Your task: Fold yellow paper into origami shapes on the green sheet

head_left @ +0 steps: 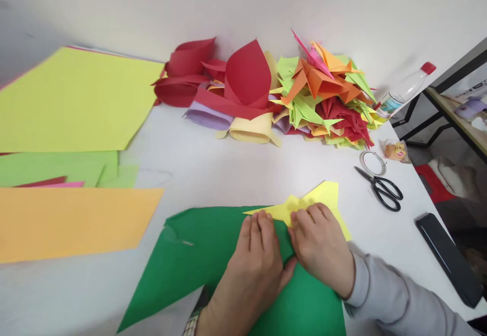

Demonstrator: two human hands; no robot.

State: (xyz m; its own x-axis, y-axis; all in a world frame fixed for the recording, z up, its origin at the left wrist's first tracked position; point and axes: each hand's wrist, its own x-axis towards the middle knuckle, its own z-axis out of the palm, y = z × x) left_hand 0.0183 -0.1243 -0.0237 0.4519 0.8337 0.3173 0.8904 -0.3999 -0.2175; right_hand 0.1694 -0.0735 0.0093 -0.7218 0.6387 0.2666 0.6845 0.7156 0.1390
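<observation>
A folded sheet of yellow paper (322, 194) lies over the upper edge of a large green paper sheet (213, 244). It has a long narrow point on the left and wider flaps on the right. The fingers of my left hand (254, 260), pressed together, hold the narrow point down; its thumb reaches toward my other hand. My right hand (319, 242) has curled fingers that grip the middle of the yellow paper. The folds beneath both sets of fingertips are hidden.
Orange paper (76, 222) and yellow-green sheets (76, 102) lie left. Rolled red paper shapes (249, 77) and a heap of folded colored paper (323, 87) stand by the wall. Right are scissors (380, 186), a tape roll (373, 163), a bottle (403, 90) and a black case (449, 257).
</observation>
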